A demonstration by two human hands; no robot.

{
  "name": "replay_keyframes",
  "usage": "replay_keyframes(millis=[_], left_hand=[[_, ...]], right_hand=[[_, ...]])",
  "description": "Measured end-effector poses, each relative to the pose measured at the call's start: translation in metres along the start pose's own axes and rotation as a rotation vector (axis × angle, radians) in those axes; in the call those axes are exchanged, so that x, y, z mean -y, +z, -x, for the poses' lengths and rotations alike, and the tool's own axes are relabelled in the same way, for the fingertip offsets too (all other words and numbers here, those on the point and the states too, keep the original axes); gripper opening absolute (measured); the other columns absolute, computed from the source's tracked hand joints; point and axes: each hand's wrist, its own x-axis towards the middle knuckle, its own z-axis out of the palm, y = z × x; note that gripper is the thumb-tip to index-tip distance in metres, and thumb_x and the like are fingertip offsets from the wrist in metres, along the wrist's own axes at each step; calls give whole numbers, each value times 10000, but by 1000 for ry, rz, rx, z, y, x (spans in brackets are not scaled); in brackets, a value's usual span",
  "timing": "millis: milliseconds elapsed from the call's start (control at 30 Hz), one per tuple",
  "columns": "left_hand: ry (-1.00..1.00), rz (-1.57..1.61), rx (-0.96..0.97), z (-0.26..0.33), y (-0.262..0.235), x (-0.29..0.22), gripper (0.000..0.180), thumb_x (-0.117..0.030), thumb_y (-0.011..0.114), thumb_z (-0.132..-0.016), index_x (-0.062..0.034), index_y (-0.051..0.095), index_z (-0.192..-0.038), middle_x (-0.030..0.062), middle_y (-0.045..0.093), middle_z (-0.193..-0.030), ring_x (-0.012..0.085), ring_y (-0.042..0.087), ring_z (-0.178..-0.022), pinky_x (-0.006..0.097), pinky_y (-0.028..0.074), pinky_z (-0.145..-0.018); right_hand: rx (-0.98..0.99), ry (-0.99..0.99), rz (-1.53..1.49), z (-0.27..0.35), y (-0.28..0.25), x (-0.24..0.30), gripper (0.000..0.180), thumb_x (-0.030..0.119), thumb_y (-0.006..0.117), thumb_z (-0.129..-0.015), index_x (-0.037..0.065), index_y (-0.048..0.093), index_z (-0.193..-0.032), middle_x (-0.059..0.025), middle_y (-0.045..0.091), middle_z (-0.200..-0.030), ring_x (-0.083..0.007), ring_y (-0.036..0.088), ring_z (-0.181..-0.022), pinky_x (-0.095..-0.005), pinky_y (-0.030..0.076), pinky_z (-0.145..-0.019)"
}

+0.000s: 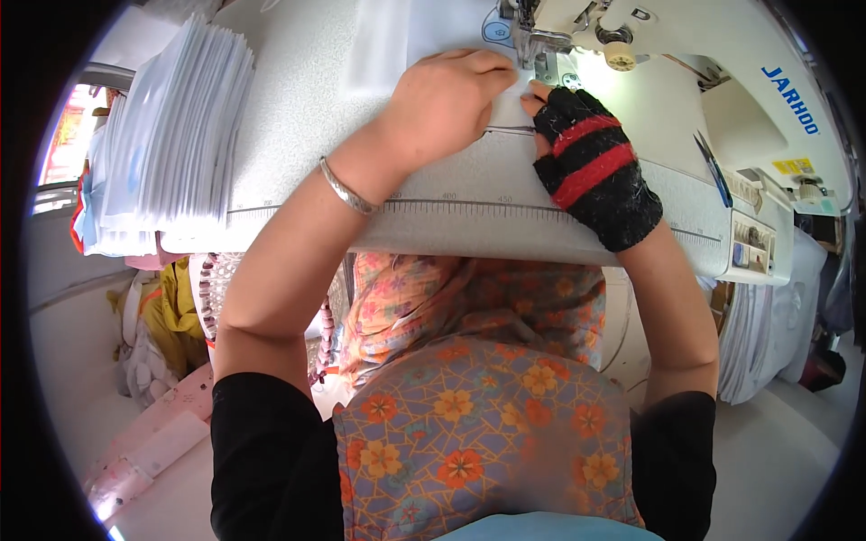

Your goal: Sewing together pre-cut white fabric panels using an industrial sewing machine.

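Observation:
Close to the sewing machine's presser foot (544, 43), my bare left hand (451, 104) lies over the near part of a thin white sheet (383, 50) with a blue print. Its thumb and fingers are pinched together at the sheet's edge. Whether the sheet is cloth or paper is hard to tell. My right hand (595, 162), in a black fingerless glove with red stripes, is just right of the left one. Its fingers are curled, with the tips near the lit needle plate (552, 70); what they hold is hidden.
A tall stack of folded white sheets (176, 126) stands on the left of the table. The machine's arm (767, 54) rises at the right. Tweezers (713, 167) and a small parts tray (751, 243) are at the right. A printed ruler (451, 203) runs along the front edge.

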Motion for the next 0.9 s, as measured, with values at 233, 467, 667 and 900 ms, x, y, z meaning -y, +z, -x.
replay_keyframes(millis=[233,467,667,900], left_hand=[[0,-34,-7,-4,8,9,357,-27,600,-762,-75,685,-1105,36,652,-1143,257,640,-1020,373,531,-878],[2,-7,-3,-5,8,10,362,-37,607,-763,-79,685,-1115,44,648,-1179,254,639,-1037,377,523,-905],[38,-42,-35,-6,7,14,352,-50,593,-778,-83,687,-1115,57,659,-1174,260,644,-1032,374,527,-896],[-32,-96,225,-15,-21,-10,276,-93,592,-802,-56,686,-1058,73,665,-1067,278,649,-972,375,547,-824]], right_hand=[[20,32,14,1,0,1,403,30,602,-807,36,610,-1210,-167,595,-1258,-366,575,-1130,-453,458,-1006],[-25,34,-6,0,-2,3,382,8,607,-807,34,619,-1188,-161,614,-1226,-359,591,-1107,-438,482,-978],[-72,3,-23,1,0,3,369,-2,607,-803,27,621,-1170,-165,619,-1210,-362,595,-1096,-440,484,-974],[-94,76,-46,4,3,-9,353,-15,584,-806,35,630,-1152,-157,625,-1203,-354,605,-1072,-429,496,-943]])
